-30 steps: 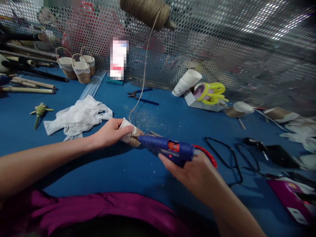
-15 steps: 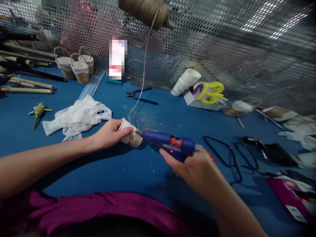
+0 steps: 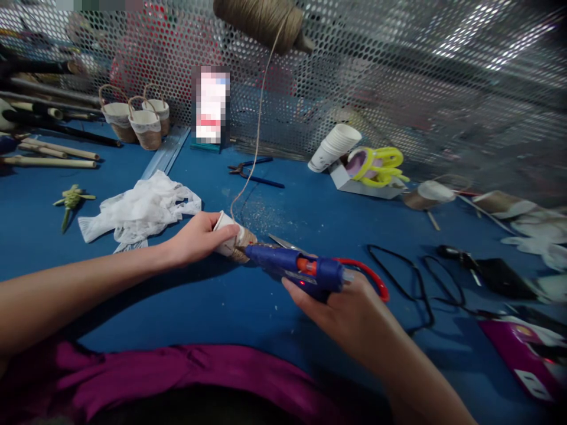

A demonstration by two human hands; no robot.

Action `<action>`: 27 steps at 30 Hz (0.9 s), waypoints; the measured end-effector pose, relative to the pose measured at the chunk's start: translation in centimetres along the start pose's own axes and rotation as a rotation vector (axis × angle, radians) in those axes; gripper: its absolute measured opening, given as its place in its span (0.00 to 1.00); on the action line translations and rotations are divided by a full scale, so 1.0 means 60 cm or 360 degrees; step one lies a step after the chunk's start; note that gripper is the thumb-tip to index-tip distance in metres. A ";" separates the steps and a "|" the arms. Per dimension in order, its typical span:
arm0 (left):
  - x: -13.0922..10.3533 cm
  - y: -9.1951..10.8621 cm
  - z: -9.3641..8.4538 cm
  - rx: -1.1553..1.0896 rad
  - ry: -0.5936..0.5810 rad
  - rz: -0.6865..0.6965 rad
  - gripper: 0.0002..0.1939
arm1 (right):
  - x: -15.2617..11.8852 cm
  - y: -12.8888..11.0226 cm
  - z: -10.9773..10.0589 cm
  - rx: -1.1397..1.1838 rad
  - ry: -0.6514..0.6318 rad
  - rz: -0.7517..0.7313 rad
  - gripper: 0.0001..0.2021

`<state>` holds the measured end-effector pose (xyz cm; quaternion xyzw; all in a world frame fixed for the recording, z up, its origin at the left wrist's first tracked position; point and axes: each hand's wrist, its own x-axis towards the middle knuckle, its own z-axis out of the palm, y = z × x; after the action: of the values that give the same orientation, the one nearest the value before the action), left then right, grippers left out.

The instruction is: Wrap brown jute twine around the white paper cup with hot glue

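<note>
My left hand (image 3: pixel 200 238) grips a white paper cup (image 3: pixel 225 223) tilted on its side, its mouth toward the left. Twine is wound round the cup's lower end, and a strand of twine (image 3: pixel 260 115) runs up from it to a big spool (image 3: pixel 261 20). In my right hand (image 3: pixel 341 304) is a blue glue gun (image 3: pixel 279 258) with a red light on its side. The gun's nozzle is at the twine-wrapped part of the cup; whether it touches is hard to tell. Partly hidden behind the gun lie red-handled scissors (image 3: pixel 381 286).
White lace (image 3: pixel 146 203) lies left of the cup. Pliers (image 3: pixel 257 177), three small baskets (image 3: pixel 146 130), stacked paper cups (image 3: pixel 335 146) and yellow-handled scissors (image 3: pixel 383 165) are farther back. A black cord (image 3: pixel 416 283) loops at right. Perforated metal (image 3: pixel 376 77) rises behind the table.
The glue gun's nozzle has moved slightly left and down along the cup. More of the red-handled scissors shows behind it. My left hand stays almost in place.
</note>
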<state>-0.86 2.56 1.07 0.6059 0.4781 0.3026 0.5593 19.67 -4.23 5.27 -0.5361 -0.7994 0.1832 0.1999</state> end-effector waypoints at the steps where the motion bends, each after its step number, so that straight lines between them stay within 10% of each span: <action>1: 0.000 0.001 0.000 -0.0014 -0.0004 -0.0009 0.13 | 0.001 -0.001 0.000 -0.0023 0.0026 0.0007 0.05; 8: -0.003 -0.004 0.002 0.0095 -0.0037 0.0096 0.15 | 0.010 0.004 -0.016 -0.0302 0.0003 -0.0100 0.09; 21: -0.014 -0.009 -0.001 0.0251 -0.0080 0.0416 0.14 | 0.003 0.042 -0.026 -0.1333 0.0221 -0.0983 0.20; 27: -0.019 -0.011 -0.003 0.0278 -0.0122 0.0553 0.13 | 0.003 0.047 -0.027 -0.1178 0.0140 -0.0889 0.18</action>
<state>-1.59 1.51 0.64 0.7365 0.3691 0.3286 0.4619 22.68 -2.93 5.25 -0.3429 -0.9155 -0.1981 0.0704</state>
